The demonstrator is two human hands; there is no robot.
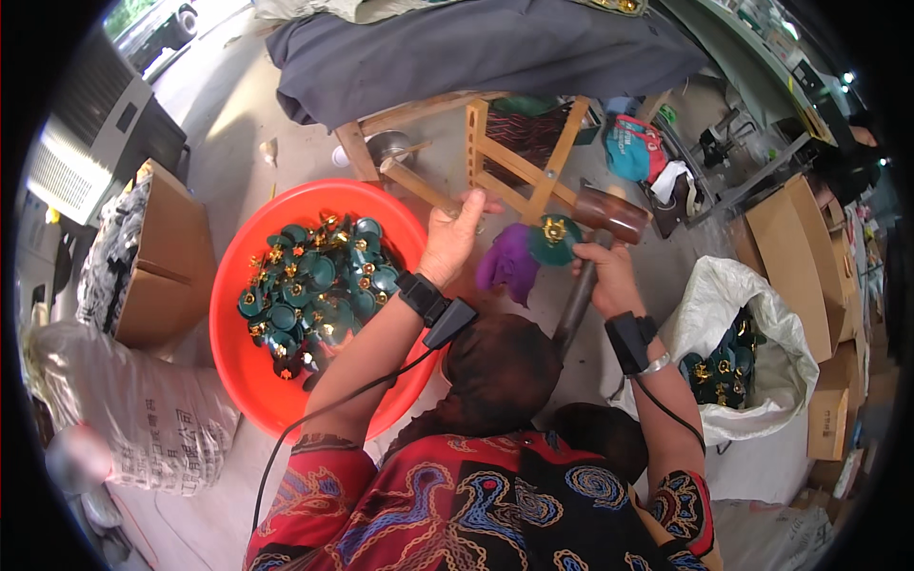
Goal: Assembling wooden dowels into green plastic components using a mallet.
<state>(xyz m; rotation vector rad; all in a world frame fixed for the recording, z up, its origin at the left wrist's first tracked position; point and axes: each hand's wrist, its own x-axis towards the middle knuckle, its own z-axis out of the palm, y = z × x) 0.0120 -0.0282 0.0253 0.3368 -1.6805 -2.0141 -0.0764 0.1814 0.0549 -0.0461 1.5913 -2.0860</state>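
Observation:
My left hand point(451, 244) is raised over the right rim of an orange-red tub point(227, 285), its fingers curled together; what they hold, if anything, is hidden. Many dark green round pieces with gold-coloured fittings point(319, 271) fill the tub. My right hand point(611, 278) pinches the edge of a similar green disc point(550, 244), gold fitting facing up. Bunched purple cloth point(509, 262) shows right beside that disc. A dark bar point(575, 309) slants down past my right fingers, below a brown cylindrical block point(611, 213); whether my hand touches the bar, I cannot tell.
At right stands a white woven sack point(709, 295) with more green pieces, beside cardboard boxes point(795, 243). Ahead, a wooden frame point(528, 162) stands under a grey cloth point(476, 62). A filled sack point(143, 409) and an open carton point(176, 266) flank the tub's left.

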